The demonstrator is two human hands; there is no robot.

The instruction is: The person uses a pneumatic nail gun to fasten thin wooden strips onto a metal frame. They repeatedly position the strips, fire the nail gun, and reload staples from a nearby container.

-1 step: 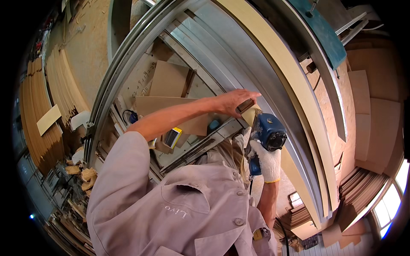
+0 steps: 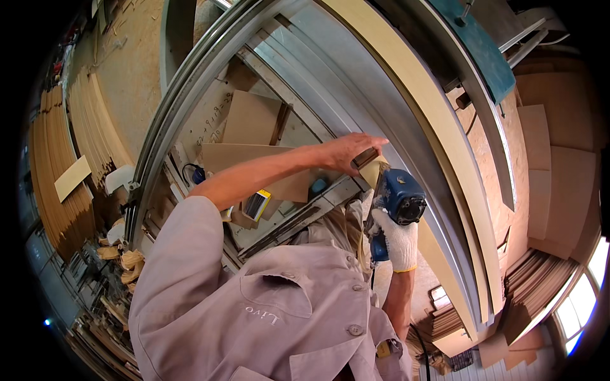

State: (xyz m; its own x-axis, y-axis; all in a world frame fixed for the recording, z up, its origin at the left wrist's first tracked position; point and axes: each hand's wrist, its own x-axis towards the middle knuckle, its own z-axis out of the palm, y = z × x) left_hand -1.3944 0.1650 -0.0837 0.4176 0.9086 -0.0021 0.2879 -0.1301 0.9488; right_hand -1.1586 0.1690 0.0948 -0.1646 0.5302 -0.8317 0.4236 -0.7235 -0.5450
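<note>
My bare left hand (image 2: 351, 152) is closed on a small wooden piece (image 2: 371, 173) with a pale face and a darker brown edge. My right hand (image 2: 399, 244), in a white knit glove with a yellow cuff, is wrapped round the handle of a blue power tool (image 2: 405, 190) with a black end cap. The tool's front meets the wooden piece, or sits right beside it; its exact kind is hard to make out. Both hands are at the near edge of a long grey metal machine bed (image 2: 356, 108). The left fingertips partly hide the piece.
A long pale board (image 2: 406, 82) lies along the bed's far side. Brown panels (image 2: 260, 162) and a yellow-and-black box (image 2: 256, 204) rest inside the frame to the left. Stacked wood strips (image 2: 60, 171) stand far left, with more stacked boards (image 2: 540, 289) at right.
</note>
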